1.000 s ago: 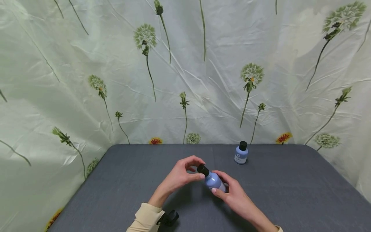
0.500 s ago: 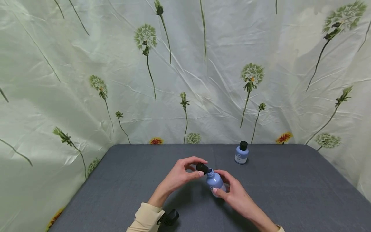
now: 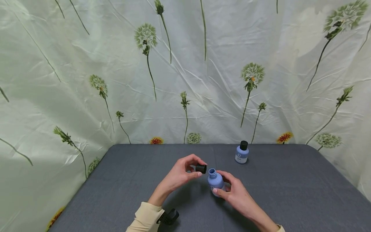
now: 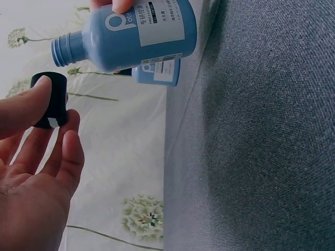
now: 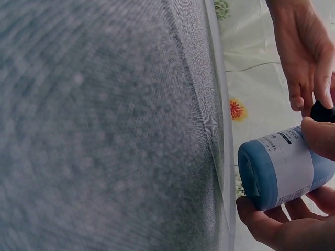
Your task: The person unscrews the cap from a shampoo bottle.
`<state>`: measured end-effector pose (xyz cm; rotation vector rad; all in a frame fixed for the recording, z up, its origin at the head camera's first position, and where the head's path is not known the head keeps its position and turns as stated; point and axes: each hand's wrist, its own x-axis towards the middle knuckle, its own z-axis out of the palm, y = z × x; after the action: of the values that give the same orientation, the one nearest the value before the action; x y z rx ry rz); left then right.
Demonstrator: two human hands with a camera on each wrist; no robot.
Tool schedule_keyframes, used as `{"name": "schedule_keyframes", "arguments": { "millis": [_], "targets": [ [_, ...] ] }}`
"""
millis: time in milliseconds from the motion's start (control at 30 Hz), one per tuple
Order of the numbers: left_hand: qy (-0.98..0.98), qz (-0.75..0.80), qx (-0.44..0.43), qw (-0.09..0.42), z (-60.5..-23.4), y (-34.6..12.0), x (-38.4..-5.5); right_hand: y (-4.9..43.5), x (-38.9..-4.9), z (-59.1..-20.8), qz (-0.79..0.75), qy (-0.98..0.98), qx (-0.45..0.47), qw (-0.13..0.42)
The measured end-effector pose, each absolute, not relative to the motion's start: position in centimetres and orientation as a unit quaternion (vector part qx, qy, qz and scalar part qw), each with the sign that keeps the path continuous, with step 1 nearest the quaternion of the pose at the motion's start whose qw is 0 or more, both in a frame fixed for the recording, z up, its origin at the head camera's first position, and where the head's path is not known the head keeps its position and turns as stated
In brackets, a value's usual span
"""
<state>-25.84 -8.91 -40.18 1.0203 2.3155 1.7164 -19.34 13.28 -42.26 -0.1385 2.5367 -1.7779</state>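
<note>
My right hand grips a blue bottle by its body, thumb on the near side. The bottle leans a little to the left, its threaded neck bare and its mouth showing. Between thumb and fingers of my left hand is a black screw cap, held on its side just left of the neck. In the left wrist view a gap shows between the cap and the bottle neck. A white label with printed text faces the right wrist camera.
A second blue bottle, its black cap on, stands upright near the table's far edge, right of centre. Dark grey cloth covers the table. Behind it hangs a pale curtain with dandelion prints. A black device sits at my left cuff.
The cap has come off the bottle neck and moved slightly left, turning onto its side in my left hand. The bottle has tipped closer to upright in my right hand.
</note>
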Motion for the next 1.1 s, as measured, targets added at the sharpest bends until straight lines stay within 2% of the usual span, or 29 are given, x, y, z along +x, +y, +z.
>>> {"name": "schedule_keyframes", "arguments": {
  "millis": [200,500,733,1100],
  "targets": [
    [0.762,0.556,0.329,0.048,-40.3,-9.0,-26.1,13.2,-19.6,-42.2,-0.579,0.814,-0.028,0.027],
    [0.788,0.532,0.306,0.04,-40.7,-9.2,-26.2,13.3,-19.7,-42.3,-0.56,0.828,-0.019,-0.007],
    [0.79,0.524,0.315,0.034,-41.2,-9.3,-26.3,13.3,-19.7,-42.3,-0.568,0.823,-0.011,-0.003],
    [0.777,0.554,0.294,0.057,-41.8,-9.4,-26.9,13.3,-19.7,-42.3,-0.595,0.804,-0.01,-0.019]
  ]
}}
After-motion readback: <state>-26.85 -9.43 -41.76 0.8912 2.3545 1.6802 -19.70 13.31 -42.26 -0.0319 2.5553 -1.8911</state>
